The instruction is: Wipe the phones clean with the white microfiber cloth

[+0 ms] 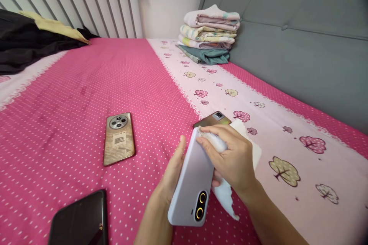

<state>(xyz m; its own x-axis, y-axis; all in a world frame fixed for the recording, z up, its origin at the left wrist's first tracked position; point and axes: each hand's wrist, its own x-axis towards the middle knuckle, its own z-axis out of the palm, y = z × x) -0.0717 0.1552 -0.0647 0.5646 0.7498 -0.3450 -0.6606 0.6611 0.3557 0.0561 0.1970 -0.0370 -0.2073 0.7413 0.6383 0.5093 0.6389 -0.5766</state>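
Observation:
A smartphone in a pale lilac case (192, 180) is tilted, its back toward me and its two ring-lit camera lenses at the lower end. My left hand (169, 172) grips it from beneath, with the thumb along the left edge and fingertips showing at the right edge. My right hand (234, 153) pinches a white tissue (225, 197) and presses it to the phone's upper end. Part of the tissue hangs below the right hand. White paper also shows behind that hand; whether it is the same piece I cannot tell.
A gold phone (119, 141) lies face down on the pink dotted bedspread (115, 72). Nearer is a dark-screened phone (80, 218); another phone (212, 118) lies partly hidden behind my hands. Folded cloths (209, 34) are stacked by the grey headboard (301, 46). Dark clothing (25, 42) lies far left.

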